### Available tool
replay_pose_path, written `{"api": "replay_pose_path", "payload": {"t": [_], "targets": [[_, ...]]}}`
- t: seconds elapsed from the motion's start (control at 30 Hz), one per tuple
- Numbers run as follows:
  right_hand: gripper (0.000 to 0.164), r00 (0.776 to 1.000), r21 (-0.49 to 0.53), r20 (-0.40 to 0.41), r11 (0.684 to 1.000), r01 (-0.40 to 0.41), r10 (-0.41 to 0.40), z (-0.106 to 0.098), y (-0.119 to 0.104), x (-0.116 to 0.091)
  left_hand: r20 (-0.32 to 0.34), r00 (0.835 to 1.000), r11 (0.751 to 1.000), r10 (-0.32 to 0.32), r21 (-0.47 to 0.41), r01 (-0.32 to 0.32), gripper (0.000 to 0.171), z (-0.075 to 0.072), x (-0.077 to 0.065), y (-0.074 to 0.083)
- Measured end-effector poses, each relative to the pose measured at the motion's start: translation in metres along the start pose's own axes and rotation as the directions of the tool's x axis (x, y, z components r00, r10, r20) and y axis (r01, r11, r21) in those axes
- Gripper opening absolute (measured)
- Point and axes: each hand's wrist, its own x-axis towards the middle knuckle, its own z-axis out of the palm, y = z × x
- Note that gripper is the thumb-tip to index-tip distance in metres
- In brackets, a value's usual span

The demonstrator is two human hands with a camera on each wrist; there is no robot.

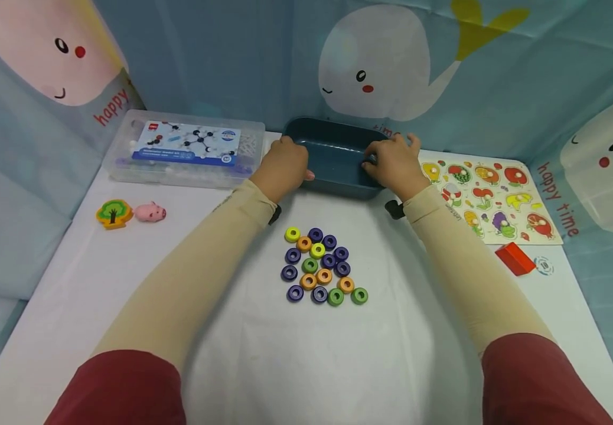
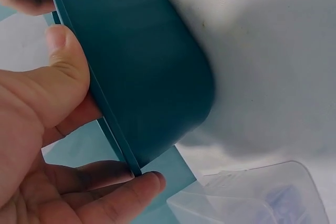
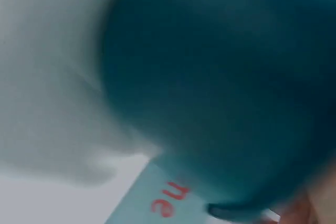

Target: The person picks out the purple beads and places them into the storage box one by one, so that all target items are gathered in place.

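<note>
A dark teal rectangular plastic basin lies at the back of the table, its inside facing up. My left hand grips its left end; in the left wrist view the thumb lies along the outside of the rim, with fingers over the edge. On the opposite end, my right hand holds the rim between thumb and fingers. The right wrist view is blurred and mostly filled by the basin's outer wall. Nearer the front lies a loose group of small purple, orange, yellow and green rings.
A clear plastic case with a molecular model label stands left of the basin. Below it are a toy tree and a pink pig. On the right lie a fruit picture board, a red block and a pale round disc.
</note>
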Motion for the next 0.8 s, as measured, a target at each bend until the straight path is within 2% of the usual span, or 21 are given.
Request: {"api": "replay_pose_path", "payload": {"t": [0.1, 0.23, 0.37, 0.47, 0.6, 0.8], "targets": [[0.03, 0.997, 0.06, -0.058, 0.996, 0.061, -0.057, -0.009, -0.008, -0.02, 0.023, 1.0, 1.0, -0.012, -0.011, 0.012, 0.049, -0.002, 0.001, 0.001], [0.025, 0.972, 0.146, -0.128, 0.966, 0.215, -0.197, -0.012, -0.028, -0.067, 0.019, 1.0, 1.0, -0.008, -0.005, 0.008, 0.049, -0.002, 0.001, 0.0], [0.017, 0.954, 0.242, -0.07, 0.923, 0.3, -0.291, -0.003, -0.042, -0.114, 0.011, 1.0, 1.0, -0.018, -0.024, 0.018, 0.048, -0.002, 0.001, -0.001], [0.014, 0.938, 0.287, -0.005, 0.898, 0.333, -0.346, 0.009, -0.047, -0.136, 0.02, 0.999, 0.999, -0.027, -0.036, 0.028, 0.047, 0.0, 0.004, -0.003], [0.015, 0.918, 0.301, 0.049, 0.882, 0.362, -0.393, 0.024, -0.049, -0.148, 0.021, 1.0, 0.999, -0.016, -0.04, 0.017, 0.046, 0.001, 0.006, -0.004], [0.016, 0.925, 0.247, 0.105, 0.911, 0.331, -0.364, 0.034, -0.055, -0.15, 0.004, 1.0, 1.0, 0.023, -0.002, -0.023, 0.045, 0.001, 0.004, -0.003]]}}
